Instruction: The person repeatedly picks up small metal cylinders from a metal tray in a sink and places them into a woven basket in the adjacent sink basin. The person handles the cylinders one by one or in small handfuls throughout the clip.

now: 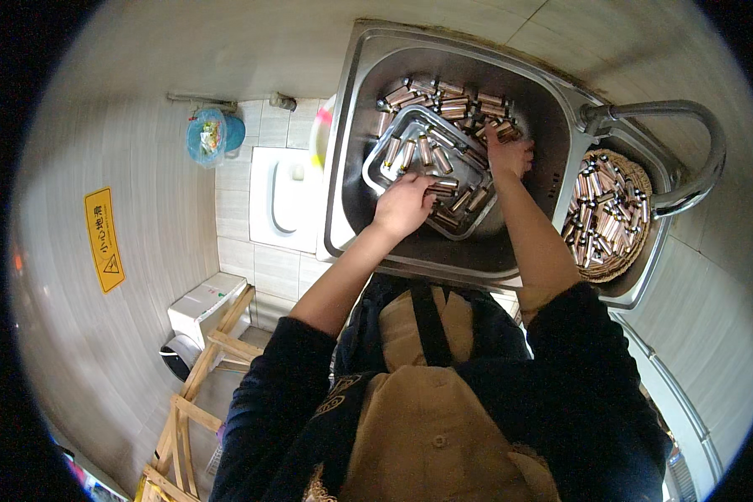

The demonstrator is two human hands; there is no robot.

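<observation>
Before me is a stainless steel sink basin (pixel 408 260) holding many small shiny cylindrical tubes (pixel 455 106), rose-coloured with dark ends. A rectangular metal tray (pixel 383 183) sits tilted inside it, with several loose tubes (pixel 424 150) lying in it. My left hand (pixel 405 204) reaches over the tray's near left part, its fingers around a few tubes (pixel 444 186). Beyond the tray's right side, my right hand (pixel 510 157) is at the edge of the pile, thumb and fingers closed about tubes (pixel 507 132). The fingertips of both hands are partly hidden.
Right of the basin, a round woven basket (pixel 647 241) full of similar tubes sits in a smaller basin, under a curved metal faucet (pixel 706 119). To the left are a squat toilet (pixel 287 201), a blue bin (pixel 232 133), a white box (pixel 204 301) and a wooden frame (pixel 191 379).
</observation>
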